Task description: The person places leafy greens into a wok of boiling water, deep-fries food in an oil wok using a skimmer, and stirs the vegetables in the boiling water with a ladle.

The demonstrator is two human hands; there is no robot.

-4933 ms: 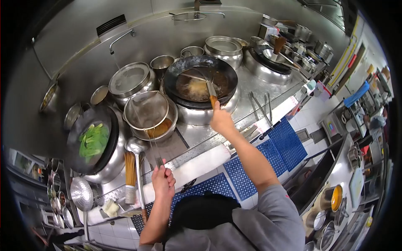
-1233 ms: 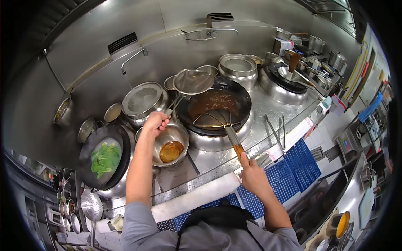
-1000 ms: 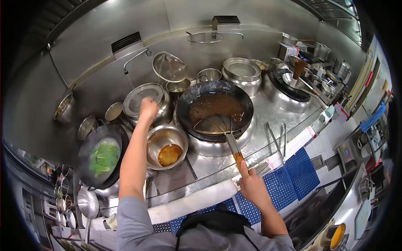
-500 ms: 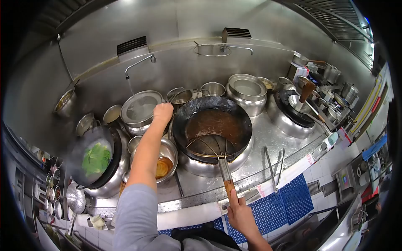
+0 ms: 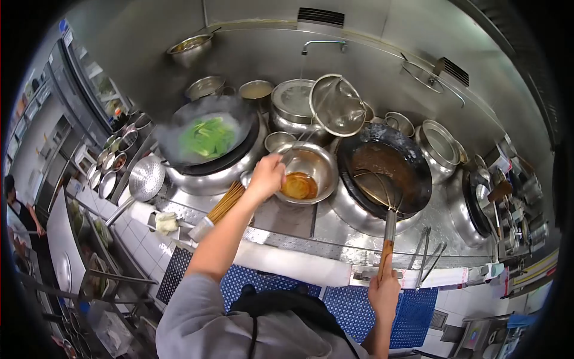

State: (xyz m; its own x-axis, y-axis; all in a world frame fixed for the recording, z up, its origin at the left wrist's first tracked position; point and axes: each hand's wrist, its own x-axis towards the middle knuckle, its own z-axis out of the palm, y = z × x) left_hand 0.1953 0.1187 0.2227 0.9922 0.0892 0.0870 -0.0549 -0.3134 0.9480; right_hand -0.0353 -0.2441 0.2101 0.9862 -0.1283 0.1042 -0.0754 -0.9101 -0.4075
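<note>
My left hand (image 5: pixel 269 176) is closed around the thin handle of a round mesh strainer (image 5: pixel 338 105). Its bowl is raised above the pots behind the near steel bowl. That steel bowl (image 5: pixel 326 158), with amber liquid (image 5: pixel 299 186) in it, sits beside my left hand. My right hand (image 5: pixel 384 293) grips the wooden handle of a wire-framed skimmer (image 5: pixel 376 188). The skimmer's head rests at the front of a black wok (image 5: pixel 353 143) holding dark brown liquid (image 5: pixel 382 163). To the left, a second wok (image 5: pixel 170 134) steams, with green leafy vegetables (image 5: pixel 208 137) inside.
A perforated ladle (image 5: pixel 146 178) lies at the left, near a bundle of thin sticks (image 5: pixel 227 200). Tongs (image 5: pixel 423 254) lie at the front right. A lidded pot (image 5: pixel 293 99) stands under a wall tap (image 5: pixel 323 45). Far left, a person (image 5: pixel 27 218) stands.
The view has turned left. My left hand has drawn back from the pots at the rear, and the strainer now shows raised. My right hand still holds the skimmer in the wok.
</note>
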